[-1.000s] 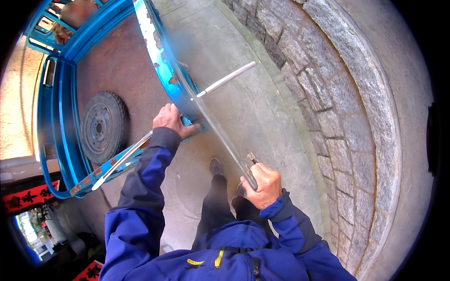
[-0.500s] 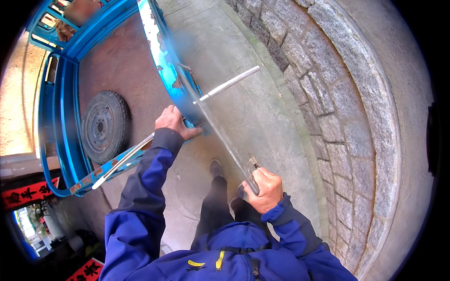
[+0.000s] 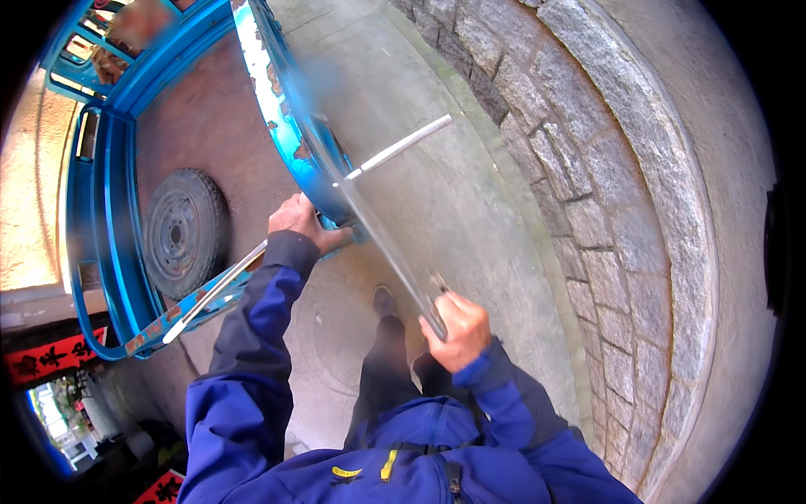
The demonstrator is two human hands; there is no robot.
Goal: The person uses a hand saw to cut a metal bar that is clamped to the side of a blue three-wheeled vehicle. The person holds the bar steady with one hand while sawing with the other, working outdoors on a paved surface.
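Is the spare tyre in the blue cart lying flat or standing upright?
Lying flat: the tyre shows its full round face and hub on the cart bed, with nothing propping it.

a spare rubber tyre on a steel rim [image 3: 183,233] lies in the blue metal cart bed [image 3: 109,210] at left, a curved grey stone-block kerb [image 3: 588,193] runs along the right, and bare concrete pavement [image 3: 437,202] lies between them.

The blue cart bed [image 3: 126,252], its floor a worn reddish brown, carries a spare tyre [image 3: 185,231] lying flat near its rear rail, while the cart itself stands on a grey concrete pavement [image 3: 453,210] beside a stone kerb [image 3: 588,193].
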